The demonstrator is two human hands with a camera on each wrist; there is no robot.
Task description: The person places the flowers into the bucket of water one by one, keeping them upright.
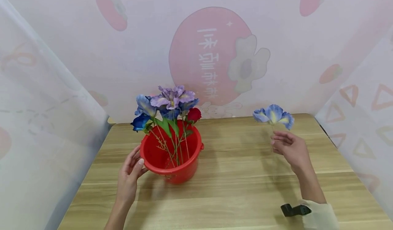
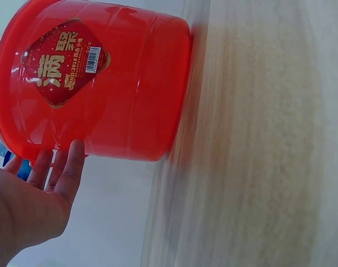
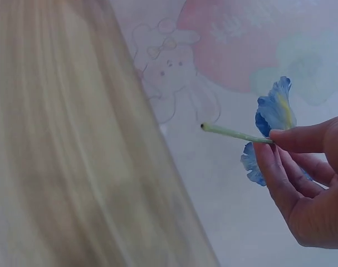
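My left hand (image 1: 129, 175) rests against the left side of a red bucket (image 1: 181, 177), its fingers fairly straight near the rim. In the left wrist view those fingertips lie along the wall of the bucket, which has a dark red label with gold characters (image 2: 60, 67). Several artificial flowers stand in the bucket: a purple iris (image 1: 172, 97), a red rose (image 1: 194, 115) and blue blooms (image 1: 144, 105). Off to the right, my right hand (image 1: 290, 150) pinches the stem (image 3: 235, 133) of a blue iris (image 1: 274, 114) between thumb and fingers, bloom uppermost and cut end below.
The bucket stands on a wood-grain table (image 1: 233, 189). Behind it rises a pale backdrop (image 1: 147, 49) printed with fruit and flower shapes, and similar panels close in both sides. A black device (image 1: 295, 210) sits by the right sleeve (image 1: 319, 216).
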